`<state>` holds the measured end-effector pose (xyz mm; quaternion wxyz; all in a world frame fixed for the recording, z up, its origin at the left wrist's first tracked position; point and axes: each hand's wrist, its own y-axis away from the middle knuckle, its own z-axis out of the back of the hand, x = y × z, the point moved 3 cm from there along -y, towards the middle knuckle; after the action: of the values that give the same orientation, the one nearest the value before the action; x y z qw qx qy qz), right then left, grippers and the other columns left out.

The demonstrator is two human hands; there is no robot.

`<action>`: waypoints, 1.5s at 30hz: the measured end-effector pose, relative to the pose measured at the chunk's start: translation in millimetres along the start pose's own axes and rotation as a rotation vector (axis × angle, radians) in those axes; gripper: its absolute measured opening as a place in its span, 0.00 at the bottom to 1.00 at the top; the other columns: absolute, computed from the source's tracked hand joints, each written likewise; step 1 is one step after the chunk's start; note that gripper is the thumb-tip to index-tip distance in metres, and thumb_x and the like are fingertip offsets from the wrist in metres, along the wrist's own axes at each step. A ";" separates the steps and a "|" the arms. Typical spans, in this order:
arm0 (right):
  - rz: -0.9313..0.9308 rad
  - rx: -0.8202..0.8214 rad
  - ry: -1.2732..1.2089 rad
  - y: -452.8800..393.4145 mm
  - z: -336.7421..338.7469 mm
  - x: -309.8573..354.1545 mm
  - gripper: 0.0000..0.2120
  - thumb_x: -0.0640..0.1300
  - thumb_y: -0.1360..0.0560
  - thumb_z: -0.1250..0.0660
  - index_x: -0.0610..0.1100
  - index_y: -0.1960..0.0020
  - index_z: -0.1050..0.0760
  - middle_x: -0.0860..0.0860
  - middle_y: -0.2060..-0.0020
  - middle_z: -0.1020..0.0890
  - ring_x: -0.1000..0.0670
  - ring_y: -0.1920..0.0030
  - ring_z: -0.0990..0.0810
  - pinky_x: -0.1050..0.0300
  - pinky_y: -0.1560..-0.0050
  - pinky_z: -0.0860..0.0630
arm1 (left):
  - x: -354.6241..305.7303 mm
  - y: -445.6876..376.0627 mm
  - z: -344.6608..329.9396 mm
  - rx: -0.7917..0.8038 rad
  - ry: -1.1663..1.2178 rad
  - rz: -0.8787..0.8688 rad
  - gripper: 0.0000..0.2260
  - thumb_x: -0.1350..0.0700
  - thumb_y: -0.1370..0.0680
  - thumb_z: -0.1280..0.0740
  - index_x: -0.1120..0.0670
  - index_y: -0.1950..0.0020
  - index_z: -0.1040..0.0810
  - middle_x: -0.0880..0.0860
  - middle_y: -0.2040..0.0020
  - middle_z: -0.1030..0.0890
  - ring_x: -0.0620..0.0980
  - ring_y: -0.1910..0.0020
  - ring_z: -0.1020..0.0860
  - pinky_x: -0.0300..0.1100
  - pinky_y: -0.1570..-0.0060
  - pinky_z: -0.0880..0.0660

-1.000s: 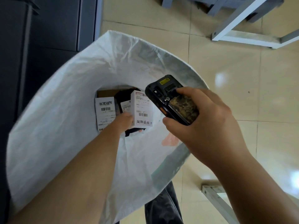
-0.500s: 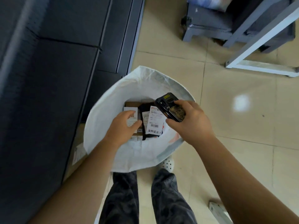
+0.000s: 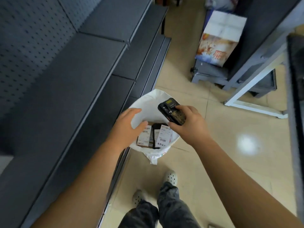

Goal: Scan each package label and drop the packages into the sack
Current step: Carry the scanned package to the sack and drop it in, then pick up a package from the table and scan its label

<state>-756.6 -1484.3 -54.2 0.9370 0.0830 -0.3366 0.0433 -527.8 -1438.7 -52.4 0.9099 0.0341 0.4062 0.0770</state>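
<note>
A white woven sack [image 3: 148, 102] stands open on the floor beside the dark shelving. Inside lie several labelled packages: a white one with a barcode label [image 3: 163, 137], a brown box with a white label [image 3: 144, 136] and a black parcel [image 3: 155, 129] between them. My left hand [image 3: 126, 124] hovers above the sack's left rim, fingers spread and holding nothing. Over the sack's right side, my right hand [image 3: 189, 124] grips a black handheld scanner [image 3: 171, 111].
Dark grey metal shelves [image 3: 74, 79] run along the left. A printed carton [image 3: 218, 38] sits on a low grey stand at the upper right, beside a white metal frame [image 3: 251, 99]. My feet in pale clogs [image 3: 171, 176] stand on the beige tiles just before the sack.
My left hand let go of the white package inside the sack and rose out, open. The view pulled back and up as I straightened; the scanner stayed in my right hand.
</note>
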 end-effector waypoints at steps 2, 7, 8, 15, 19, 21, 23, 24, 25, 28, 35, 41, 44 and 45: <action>0.091 -0.047 -0.004 21.3 31.7 38.1 0.30 0.53 0.32 0.25 0.53 0.32 0.28 0.54 0.37 0.26 0.49 0.41 0.24 0.56 0.47 0.27 | -29.4 20.7 37.3 -0.062 -0.042 -0.075 0.21 0.49 0.24 0.29 0.49 0.32 0.25 0.46 0.33 0.27 0.46 0.36 0.28 0.44 0.35 0.30; 0.318 -0.125 -0.045 74.8 88.2 128.5 0.29 0.53 0.32 0.24 0.54 0.33 0.28 0.55 0.38 0.26 0.52 0.44 0.24 0.61 0.50 0.30 | -85.0 98.2 125.9 -0.244 -0.094 -0.179 0.22 0.49 0.23 0.29 0.52 0.30 0.26 0.48 0.31 0.27 0.45 0.32 0.30 0.42 0.31 0.35; 0.362 -0.129 -0.061 84.8 94.1 144.2 0.28 0.53 0.32 0.24 0.54 0.34 0.27 0.55 0.39 0.25 0.53 0.44 0.24 0.62 0.50 0.31 | -91.6 118.4 139.6 -0.289 -0.104 -0.172 0.22 0.48 0.23 0.30 0.51 0.30 0.26 0.46 0.31 0.27 0.44 0.32 0.31 0.40 0.31 0.36; 0.696 0.058 -0.151 174.9 82.8 216.6 0.28 0.55 0.32 0.25 0.55 0.34 0.27 0.56 0.38 0.26 0.54 0.43 0.25 0.59 0.45 0.29 | -113.0 293.1 182.2 -0.617 -0.174 -0.039 0.25 0.38 0.24 0.35 0.48 0.31 0.26 0.38 0.35 0.30 0.37 0.33 0.33 0.38 0.33 0.35; 0.857 0.232 -0.185 255.2 58.0 250.2 0.28 0.56 0.32 0.25 0.57 0.34 0.28 0.58 0.38 0.27 0.54 0.43 0.24 0.55 0.43 0.26 | -112.3 418.1 186.2 -0.779 -0.222 0.131 0.24 0.40 0.23 0.33 0.49 0.30 0.26 0.38 0.35 0.31 0.33 0.34 0.36 0.38 0.35 0.33; 0.951 0.319 -0.218 304.2 45.1 273.2 0.28 0.55 0.32 0.25 0.56 0.35 0.27 0.58 0.38 0.27 0.53 0.42 0.24 0.53 0.43 0.25 | -110.5 486.9 188.0 -0.851 -0.271 0.217 0.24 0.39 0.23 0.33 0.49 0.31 0.25 0.39 0.36 0.29 0.33 0.36 0.35 0.26 0.34 0.41; 1.043 0.397 -0.245 359.6 32.9 297.1 0.28 0.55 0.32 0.24 0.56 0.34 0.27 0.58 0.38 0.27 0.53 0.42 0.25 0.53 0.43 0.25 | -108.4 559.3 190.4 -0.930 -0.295 0.308 0.25 0.38 0.25 0.34 0.50 0.32 0.25 0.40 0.37 0.27 0.36 0.36 0.32 0.22 0.36 0.44; 1.090 0.435 -0.258 389.3 26.2 308.3 0.28 0.55 0.32 0.24 0.56 0.34 0.27 0.58 0.38 0.27 0.54 0.42 0.25 0.55 0.43 0.26 | -107.5 596.7 190.4 -0.977 -0.297 0.347 0.26 0.38 0.25 0.35 0.51 0.33 0.24 0.41 0.37 0.26 0.37 0.37 0.30 0.22 0.36 0.43; 1.135 0.471 -0.274 419.2 19.9 318.4 0.28 0.55 0.32 0.24 0.56 0.34 0.27 0.59 0.38 0.27 0.56 0.42 0.26 0.56 0.44 0.27 | -107.0 632.9 189.4 -1.025 -0.297 0.383 0.26 0.38 0.26 0.36 0.52 0.34 0.24 0.42 0.38 0.26 0.38 0.37 0.29 0.23 0.36 0.42; 1.252 0.575 -0.312 517.5 -3.7 343.8 0.28 0.54 0.32 0.24 0.57 0.34 0.27 0.60 0.39 0.28 0.59 0.43 0.28 0.59 0.45 0.29 | -103.1 743.7 179.6 -1.162 -0.306 0.497 0.27 0.38 0.26 0.36 0.53 0.34 0.23 0.42 0.38 0.26 0.36 0.38 0.31 0.22 0.37 0.42; 1.461 0.788 -0.377 790.4 -76.9 384.6 0.28 0.54 0.33 0.23 0.55 0.35 0.26 0.62 0.45 0.29 0.58 0.46 0.28 0.58 0.47 0.31 | -90.1 1028.0 145.1 -1.384 -0.379 0.806 0.22 0.48 0.24 0.28 0.53 0.32 0.24 0.42 0.38 0.26 0.36 0.39 0.31 0.21 0.39 0.42; 1.616 1.007 -0.354 991.1 -125.6 402.0 0.29 0.55 0.33 0.23 0.56 0.34 0.28 0.57 0.40 0.26 0.59 0.46 0.30 0.58 0.50 0.31 | -85.9 1219.4 123.9 -1.521 -0.410 1.049 0.23 0.45 0.24 0.31 0.53 0.31 0.25 0.42 0.36 0.28 0.37 0.36 0.32 0.19 0.40 0.44; 1.678 1.071 -0.353 1069.4 -155.2 413.9 0.30 0.55 0.33 0.22 0.56 0.34 0.28 0.56 0.40 0.26 0.56 0.44 0.28 0.54 0.47 0.26 | -67.3 1285.7 113.9 -1.592 -0.398 1.126 0.22 0.47 0.23 0.30 0.52 0.31 0.25 0.40 0.37 0.28 0.36 0.37 0.32 0.20 0.39 0.43; 1.703 1.088 -0.346 1093.4 -167.1 418.2 0.30 0.54 0.33 0.23 0.57 0.34 0.29 0.57 0.41 0.25 0.56 0.45 0.28 0.54 0.47 0.26 | -58.5 1305.5 110.5 -1.619 -0.384 1.148 0.21 0.48 0.23 0.29 0.52 0.32 0.25 0.41 0.37 0.27 0.37 0.36 0.31 0.24 0.37 0.40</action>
<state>-480.2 -368.6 223.9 0.3694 0.2352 -0.3491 0.8285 -630.7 -161.4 226.9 0.5349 -0.3915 0.0007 0.7487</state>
